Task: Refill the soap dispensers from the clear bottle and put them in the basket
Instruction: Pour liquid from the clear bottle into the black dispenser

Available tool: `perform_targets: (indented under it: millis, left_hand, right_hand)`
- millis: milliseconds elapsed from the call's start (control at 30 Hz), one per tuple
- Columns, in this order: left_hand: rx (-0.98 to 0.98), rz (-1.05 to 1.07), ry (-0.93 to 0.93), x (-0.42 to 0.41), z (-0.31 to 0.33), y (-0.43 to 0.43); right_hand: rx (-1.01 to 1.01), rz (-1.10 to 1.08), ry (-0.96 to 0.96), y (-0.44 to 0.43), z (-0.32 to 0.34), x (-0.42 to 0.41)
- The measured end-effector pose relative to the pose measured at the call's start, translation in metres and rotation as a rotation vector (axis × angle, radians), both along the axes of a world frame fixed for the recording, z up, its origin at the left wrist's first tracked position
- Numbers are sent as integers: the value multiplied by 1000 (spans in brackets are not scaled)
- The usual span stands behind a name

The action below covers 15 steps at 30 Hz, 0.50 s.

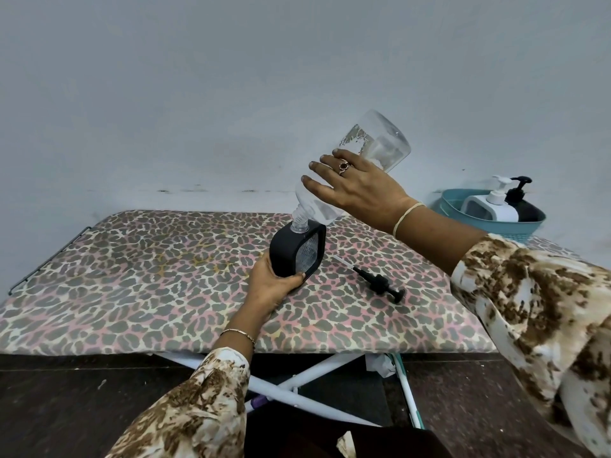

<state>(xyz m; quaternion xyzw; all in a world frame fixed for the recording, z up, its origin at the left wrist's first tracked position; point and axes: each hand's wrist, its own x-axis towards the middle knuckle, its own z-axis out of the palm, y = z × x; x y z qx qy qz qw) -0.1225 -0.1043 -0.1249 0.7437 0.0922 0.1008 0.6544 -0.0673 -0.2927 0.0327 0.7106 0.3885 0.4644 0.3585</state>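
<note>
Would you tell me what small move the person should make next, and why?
Probably tip the clear bottle a little steeper with the right hand: its neck sits in the open top of the black dispenser, which the left hand steadies on the table, and the bottle looks largely empty. The pump lies alongside, not refitted.

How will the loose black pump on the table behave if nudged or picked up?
The black pump looks small and plastic, so probably light. It lies on its side on the table with a round collar, so a push may roll or pivot it. Its thin dip tube likely flexes.
</note>
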Motion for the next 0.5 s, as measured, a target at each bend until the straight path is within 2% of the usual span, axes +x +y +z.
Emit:
perform_targets:
  millis: [500]
  left_hand:
    - [-16, -9, -9, 0, 1, 0]
  right_hand:
    - [-89, 22, -53, 3, 8, 2]
